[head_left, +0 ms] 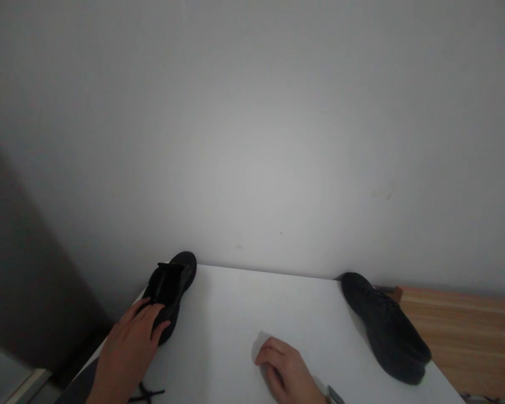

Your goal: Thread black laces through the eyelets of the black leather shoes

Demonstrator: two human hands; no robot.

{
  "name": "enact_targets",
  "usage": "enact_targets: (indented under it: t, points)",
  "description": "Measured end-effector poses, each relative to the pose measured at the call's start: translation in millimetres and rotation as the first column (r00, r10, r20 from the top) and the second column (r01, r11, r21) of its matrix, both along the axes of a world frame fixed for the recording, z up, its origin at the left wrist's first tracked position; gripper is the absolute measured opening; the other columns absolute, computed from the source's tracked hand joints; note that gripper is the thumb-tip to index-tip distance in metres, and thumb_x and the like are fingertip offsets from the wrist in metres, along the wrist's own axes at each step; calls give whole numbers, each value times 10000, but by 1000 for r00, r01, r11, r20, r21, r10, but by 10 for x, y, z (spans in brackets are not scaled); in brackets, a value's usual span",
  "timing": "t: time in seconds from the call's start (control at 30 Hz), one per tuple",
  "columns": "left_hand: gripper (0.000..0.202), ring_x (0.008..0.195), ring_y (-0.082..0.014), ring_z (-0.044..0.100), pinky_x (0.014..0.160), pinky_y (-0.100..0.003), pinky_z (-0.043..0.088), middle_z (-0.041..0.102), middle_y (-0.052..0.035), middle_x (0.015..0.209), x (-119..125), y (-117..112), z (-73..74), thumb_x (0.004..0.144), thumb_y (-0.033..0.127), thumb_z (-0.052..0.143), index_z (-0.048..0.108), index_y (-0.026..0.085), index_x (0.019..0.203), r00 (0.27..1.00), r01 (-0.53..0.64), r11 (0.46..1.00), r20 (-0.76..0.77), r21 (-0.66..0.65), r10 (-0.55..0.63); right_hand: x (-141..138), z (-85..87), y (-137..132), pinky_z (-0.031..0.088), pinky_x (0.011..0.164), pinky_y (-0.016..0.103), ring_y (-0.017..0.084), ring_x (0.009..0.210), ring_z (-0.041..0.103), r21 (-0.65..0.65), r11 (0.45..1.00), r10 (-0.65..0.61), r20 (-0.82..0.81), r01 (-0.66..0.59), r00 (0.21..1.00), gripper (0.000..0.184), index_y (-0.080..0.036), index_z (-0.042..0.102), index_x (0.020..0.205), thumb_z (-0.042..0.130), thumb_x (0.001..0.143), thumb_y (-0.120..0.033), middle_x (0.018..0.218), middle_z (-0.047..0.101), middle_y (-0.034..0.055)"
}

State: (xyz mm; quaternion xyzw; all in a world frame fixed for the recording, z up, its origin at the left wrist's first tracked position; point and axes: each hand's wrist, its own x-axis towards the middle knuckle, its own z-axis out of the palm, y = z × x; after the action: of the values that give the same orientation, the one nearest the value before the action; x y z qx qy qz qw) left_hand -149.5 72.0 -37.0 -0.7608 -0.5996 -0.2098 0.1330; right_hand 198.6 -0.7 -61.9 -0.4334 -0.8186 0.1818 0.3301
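On the left of the white table sits a black shoe (pixel 177 292), toe toward the wall, with its tongue standing up and no lace visible in it. My left hand (pixel 130 339) grips this shoe at its opening and heel, thumb along the right side and fingers over the top. A black shoelace (pixel 146 393) lies on the table just below that hand, partly hidden. My right hand (pixel 284 365) rests on the table at the lower middle, its fingers curled in with nothing seen in them. Farther right stands a second black shoe (pixel 385 325), laced, apart from both hands.
The white table (pixel 235 314) meets a pale grey wall (pixel 252 140) at its far edge. Beyond its right edge is a wood-grain surface (pixel 467 336). A dark gap (pixel 78 350) lies past the left edge. A watch (pixel 334 395) is on my right wrist.
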Motion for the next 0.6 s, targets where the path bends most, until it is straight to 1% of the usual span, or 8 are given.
enact_targets:
  t: [0.07, 0.17, 0.27, 0.37, 0.43, 0.5, 0.6]
  points:
    - [268, 1142, -360, 638, 885, -479, 541, 782, -141, 1045, 27, -4, 3, 926, 275, 495, 717, 163, 1026, 999, 14, 1000, 31, 19, -15, -26, -41, 13, 532, 729, 280, 206, 829, 685, 4, 1000, -5, 20, 5, 1000, 352, -242, 681, 932, 483, 758, -8, 896, 709, 48]
    - [257, 1113, -357, 652, 870, -486, 539, 780, -145, 1049, 85, -23, 1, 933, 290, 522, 719, 154, 1029, 999, 31, 998, 37, 52, -33, -65, -70, 23, 525, 734, 288, 209, 827, 685, 12, 1000, -24, 36, 24, 999, 353, -247, 688, 941, 488, 761, -19, 909, 705, 52]
    - [268, 1062, -358, 663, 857, -494, 533, 782, -138, 996, 173, -82, -12, 950, 349, 530, 711, 157, 996, 994, 76, 986, 69, 151, -87, -86, -85, 21, 524, 745, 298, 218, 842, 686, 16, 999, -43, 45, 43, 998, 356, -252, 691, 951, 494, 759, -26, 919, 700, 55]
    - [259, 957, -329, 681, 839, -479, 538, 776, -116, 892, 307, -211, -2, 972, 368, 529, 689, 165, 960, 972, 154, 936, 120, 315, -200, -89, -94, 17, 523, 765, 314, 228, 858, 684, 10, 999, -52, 46, 51, 998, 354, -248, 689, 958, 488, 767, -27, 922, 694, 60]
    - [206, 918, -296, 684, 843, -446, 541, 767, -92, 858, 420, -336, 33, 976, 340, 547, 677, 180, 959, 949, 216, 894, 133, 392, -287, -86, -93, 13, 520, 768, 318, 230, 863, 680, 0, 999, -51, 40, 51, 998, 355, -245, 685, 960, 485, 771, -20, 926, 692, 62]
    - [147, 903, -262, 687, 837, -396, 548, 760, -69, 844, 541, -474, 77, 972, 291, 563, 674, 195, 972, 920, 277, 860, 139, 429, -366, -83, -85, 9, 515, 759, 316, 228, 860, 674, -13, 999, -43, 31, 43, 999, 359, -244, 683, 961, 484, 772, -13, 926, 689, 61]
    - [105, 868, -221, 701, 819, -325, 569, 765, -41, 821, 722, -667, 110, 943, 221, 607, 678, 212, 1021, 875, 383, 826, 125, 414, -468, -81, -63, 1, 511, 755, 319, 229, 858, 667, -31, 999, -33, 14, 33, 999, 362, -245, 685, 963, 485, 775, -9, 925, 684, 59]
